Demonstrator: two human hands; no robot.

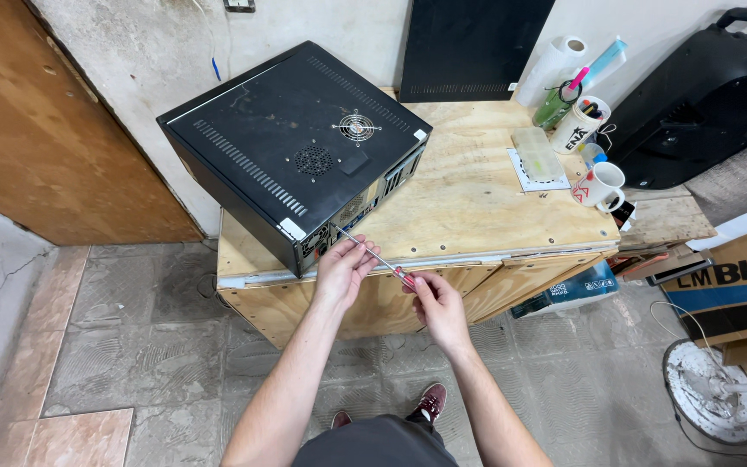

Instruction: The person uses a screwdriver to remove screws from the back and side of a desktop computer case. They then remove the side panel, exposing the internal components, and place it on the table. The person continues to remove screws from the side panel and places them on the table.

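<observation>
Red-handled screwdriver [378,258] in both hands, seemingly touching computer case [296,147].

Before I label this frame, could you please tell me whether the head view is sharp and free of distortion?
Head view: evenly lit and sharp on both hands, left hand and right hand, and the screwdriver; wide-angle bending shows at the edges; soft shadow under the computer case.

I see a slim screwdriver with a long bare metal shaft and a red handle [375,258], held slanting, its tip against the rear corner of a black metal desktop computer case [296,147], which lies flat on its side, overhanging the plywood bench's front-left corner.
</observation>
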